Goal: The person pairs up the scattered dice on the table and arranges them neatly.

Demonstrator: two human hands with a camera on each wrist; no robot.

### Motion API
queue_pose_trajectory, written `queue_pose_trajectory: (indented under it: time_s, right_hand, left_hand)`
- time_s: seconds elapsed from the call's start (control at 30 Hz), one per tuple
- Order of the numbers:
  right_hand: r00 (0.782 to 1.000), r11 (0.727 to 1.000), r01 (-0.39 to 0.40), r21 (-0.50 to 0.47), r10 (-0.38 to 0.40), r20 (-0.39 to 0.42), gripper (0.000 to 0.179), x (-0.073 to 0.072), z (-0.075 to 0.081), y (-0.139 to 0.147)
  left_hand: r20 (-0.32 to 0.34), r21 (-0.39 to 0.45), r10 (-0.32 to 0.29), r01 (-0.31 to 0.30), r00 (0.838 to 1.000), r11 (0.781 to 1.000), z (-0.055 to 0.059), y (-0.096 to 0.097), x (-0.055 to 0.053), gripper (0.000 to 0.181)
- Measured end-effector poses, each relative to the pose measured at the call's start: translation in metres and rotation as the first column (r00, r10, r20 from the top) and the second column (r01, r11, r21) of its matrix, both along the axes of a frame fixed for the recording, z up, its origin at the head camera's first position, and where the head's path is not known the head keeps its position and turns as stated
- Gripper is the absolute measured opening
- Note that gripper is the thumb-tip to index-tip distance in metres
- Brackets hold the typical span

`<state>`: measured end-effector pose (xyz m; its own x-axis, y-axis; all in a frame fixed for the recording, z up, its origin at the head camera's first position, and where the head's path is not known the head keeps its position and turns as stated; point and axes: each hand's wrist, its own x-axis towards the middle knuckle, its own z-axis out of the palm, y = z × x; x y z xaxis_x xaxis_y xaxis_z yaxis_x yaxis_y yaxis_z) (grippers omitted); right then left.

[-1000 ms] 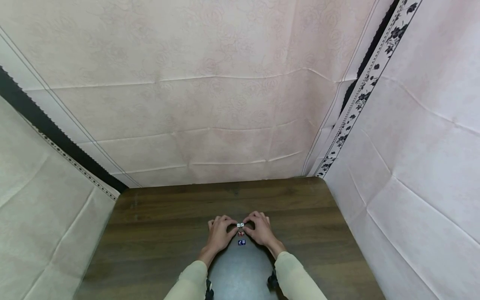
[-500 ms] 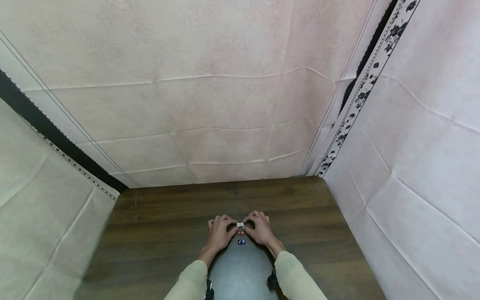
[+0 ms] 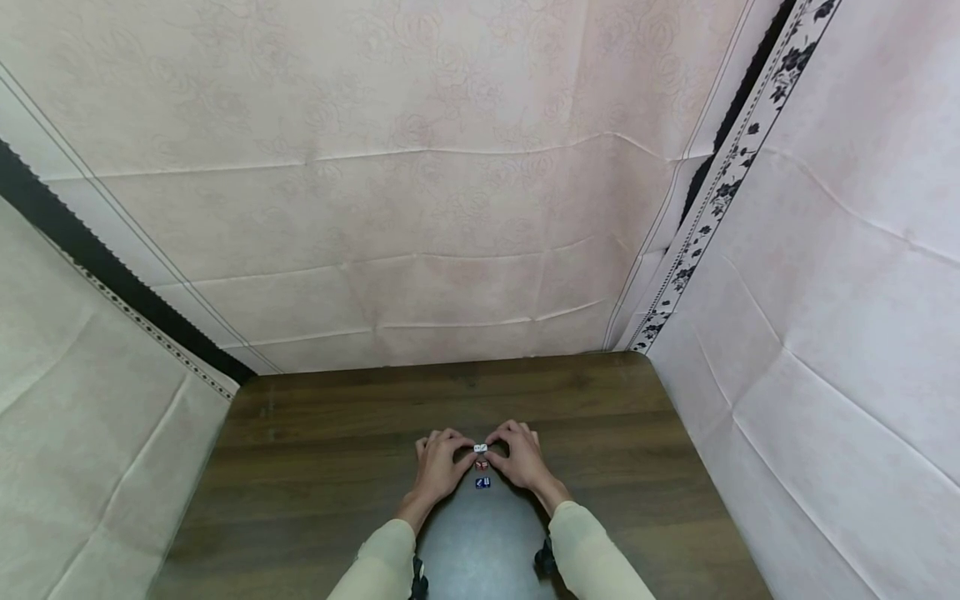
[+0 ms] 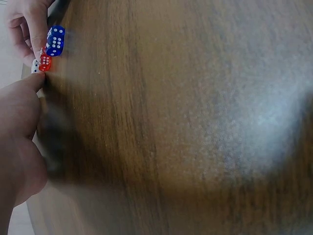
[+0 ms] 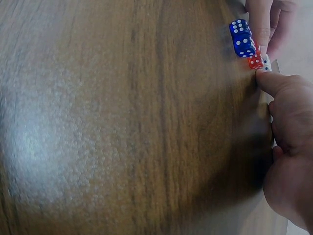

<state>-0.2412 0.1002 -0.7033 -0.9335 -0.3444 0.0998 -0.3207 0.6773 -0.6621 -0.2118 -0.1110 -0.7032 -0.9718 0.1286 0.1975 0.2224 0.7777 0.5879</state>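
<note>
In the head view, two white dice (image 3: 480, 448) stand side by side between my hands. My left hand (image 3: 438, 467) pinches the left one with thumb and index finger. From the other side, my right hand (image 3: 522, 460) pinches the right one the same way. Just nearer to me lie red dice (image 3: 482, 465), close by the thumb tips. Blue dice (image 3: 483, 482) come nearer still, with no hand on them. Both wrist views show the blue dice (image 4: 55, 41) and red dice (image 5: 256, 60) in line with the white ones, which are partly hidden by fingers.
A brown wooden table (image 3: 322, 467) with rounded far corners bears the dice. Pale cloth sheets (image 3: 450, 250) hang behind it and along both sides. A grey, shiny patch lies between the forearms in the head view.
Both hands hold almost the same place throughout. The white dice, red dice and blue dice show no clear movement relative to the hands.
</note>
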Motion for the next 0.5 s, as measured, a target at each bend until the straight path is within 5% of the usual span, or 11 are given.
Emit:
queue_pose_trajectory:
  time_s: [0.5]
  right_hand:
    - [1.0,1.0,-0.004,-0.007,0.004,-0.003,0.013,-0.0007,0.0002,-0.0002]
  left_hand:
    - [0.014,-0.002,0.002,-0.002,1.0,1.0,-0.0038,-0.0001,-0.0019,0.017]
